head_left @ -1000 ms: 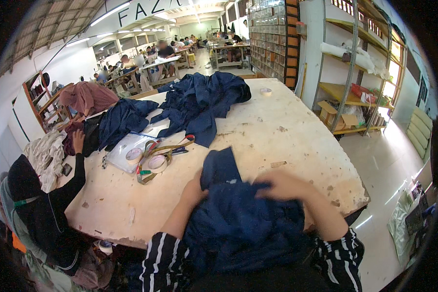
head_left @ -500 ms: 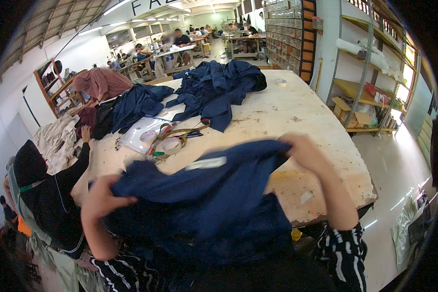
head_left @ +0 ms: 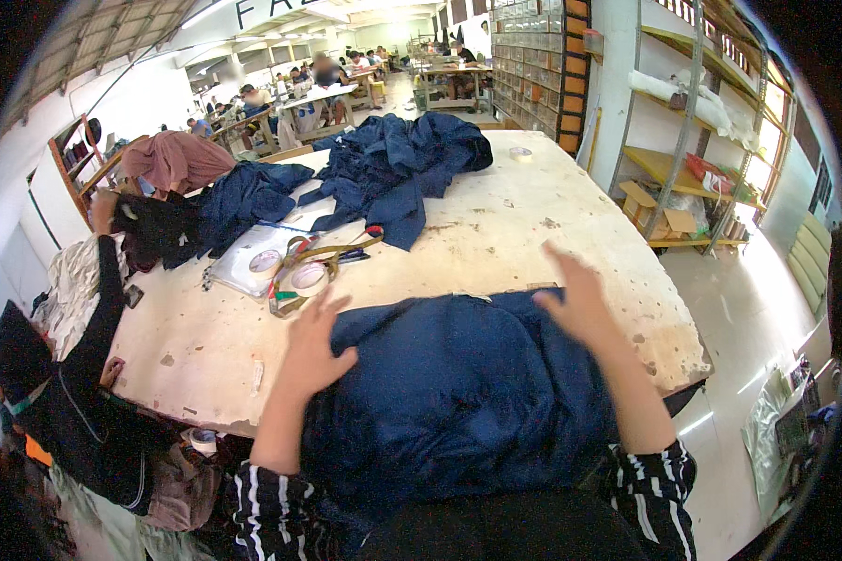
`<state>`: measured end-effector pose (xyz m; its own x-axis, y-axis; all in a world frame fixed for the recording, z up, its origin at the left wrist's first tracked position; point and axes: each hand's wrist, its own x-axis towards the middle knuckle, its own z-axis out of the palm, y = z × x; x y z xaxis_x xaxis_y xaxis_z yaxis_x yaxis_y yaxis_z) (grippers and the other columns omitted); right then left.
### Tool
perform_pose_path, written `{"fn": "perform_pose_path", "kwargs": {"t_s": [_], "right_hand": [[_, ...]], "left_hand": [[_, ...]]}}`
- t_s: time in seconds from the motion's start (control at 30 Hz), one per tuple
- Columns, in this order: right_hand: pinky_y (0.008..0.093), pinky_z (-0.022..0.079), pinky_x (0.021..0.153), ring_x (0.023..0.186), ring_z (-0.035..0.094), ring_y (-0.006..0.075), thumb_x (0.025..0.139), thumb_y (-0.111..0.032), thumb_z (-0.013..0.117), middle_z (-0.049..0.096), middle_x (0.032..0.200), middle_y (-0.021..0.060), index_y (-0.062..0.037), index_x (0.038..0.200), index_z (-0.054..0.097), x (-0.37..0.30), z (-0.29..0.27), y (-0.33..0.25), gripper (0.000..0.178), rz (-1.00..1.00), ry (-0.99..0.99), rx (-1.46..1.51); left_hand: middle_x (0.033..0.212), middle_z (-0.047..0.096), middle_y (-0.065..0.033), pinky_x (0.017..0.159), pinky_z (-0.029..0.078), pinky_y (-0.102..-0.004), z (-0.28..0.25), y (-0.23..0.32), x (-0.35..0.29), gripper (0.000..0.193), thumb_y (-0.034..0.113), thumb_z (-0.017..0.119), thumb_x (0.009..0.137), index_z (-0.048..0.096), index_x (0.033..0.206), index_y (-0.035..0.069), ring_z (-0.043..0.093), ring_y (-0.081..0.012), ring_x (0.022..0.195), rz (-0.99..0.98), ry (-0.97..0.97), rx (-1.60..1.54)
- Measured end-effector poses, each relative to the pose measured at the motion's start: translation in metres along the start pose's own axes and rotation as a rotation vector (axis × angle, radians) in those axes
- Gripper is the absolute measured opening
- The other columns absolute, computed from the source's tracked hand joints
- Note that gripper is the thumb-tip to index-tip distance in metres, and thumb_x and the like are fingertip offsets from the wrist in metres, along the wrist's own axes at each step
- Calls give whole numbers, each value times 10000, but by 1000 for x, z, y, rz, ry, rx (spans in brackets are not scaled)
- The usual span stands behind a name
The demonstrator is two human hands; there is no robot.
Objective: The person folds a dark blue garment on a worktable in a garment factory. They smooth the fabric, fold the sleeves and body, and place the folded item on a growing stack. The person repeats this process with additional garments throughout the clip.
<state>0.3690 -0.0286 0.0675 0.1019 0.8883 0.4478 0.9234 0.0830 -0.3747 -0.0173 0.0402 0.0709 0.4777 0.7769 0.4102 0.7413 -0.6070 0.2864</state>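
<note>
A navy blue garment (head_left: 458, 374) lies spread over the table's near edge and hangs down toward me; its exact kind does not show. My left hand (head_left: 316, 348) is open at its upper left corner, fingers spread and thumb over the cloth. On the other side my right hand (head_left: 575, 297) is open too, with fingers apart by the upper right edge. Whether either palm touches the fabric, I cannot tell. A small pale patch shows at the garment's top edge, between the hands.
The worn wooden table (head_left: 496, 238) carries a heap of navy garments (head_left: 393, 159), tape rolls (head_left: 309, 277), a clear plastic sheet (head_left: 237, 268) and dark cloth. A co-worker in black (head_left: 61, 411) reaches across at the left; another person in brown (head_left: 178, 161) bends over beyond. Metal shelves (head_left: 674, 159) stand right.
The garment, held up and stretched between both hands before, now lies on the table edge. Both hands have let go and opened. The co-worker's arm has reached farther across the dark cloth.
</note>
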Motion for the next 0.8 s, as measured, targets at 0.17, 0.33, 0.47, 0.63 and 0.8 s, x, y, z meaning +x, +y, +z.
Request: {"fn": "perform_pose_path", "kwargs": {"t_s": [0.17, 0.33, 0.47, 0.63, 0.8], "right_hand": [[498, 243, 1059, 1329, 274, 346, 855, -427, 546, 254, 1454, 167, -182, 1380, 342, -86, 52, -1, 615, -212, -453, -249], [489, 284, 1039, 1301, 339, 320, 833, -364, 606, 402, 1374, 154, -136, 1223, 535, -102, 8, 14, 457, -244, -595, 171], [427, 363, 957, 1129, 496, 287, 758, -283, 690, 528, 1207, 138, -113, 1176, 566, -71, 3, 22, 468, 227, -260, 216], [402, 393, 865, 994, 553, 304, 713, -205, 724, 567, 1104, 141, -109, 1199, 545, -68, 34, 55, 527, 222, -120, -13], [391, 415, 812, 891, 576, 315, 731, -81, 671, 619, 959, 138, -72, 1101, 598, -65, 24, 50, 378, 44, 190, 78]], "left_hand": [[1382, 384, -149, 996, 330, -481, 61, 4, -41, 618, 367, 656, 758, 449, 1313, 191, 392, -330, 1237, 65, -418, 84], [1258, 477, -162, 932, 401, -414, 15, 0, -72, 598, 325, 727, 701, 523, 1223, 117, 460, -345, 1134, -132, -603, -190], [1154, 488, -181, 911, 404, -409, 25, 10, -56, 644, 299, 770, 648, 511, 1181, 47, 479, -345, 1058, -312, -294, -197], [1036, 501, -176, 894, 389, -429, 55, 29, -44, 540, 220, 746, 633, 537, 1109, 70, 494, -350, 1002, -123, 137, 305], [943, 544, -97, 852, 386, -437, 45, 16, -22, 343, 110, 689, 640, 575, 962, 86, 520, -313, 923, -137, 19, -33]]}}
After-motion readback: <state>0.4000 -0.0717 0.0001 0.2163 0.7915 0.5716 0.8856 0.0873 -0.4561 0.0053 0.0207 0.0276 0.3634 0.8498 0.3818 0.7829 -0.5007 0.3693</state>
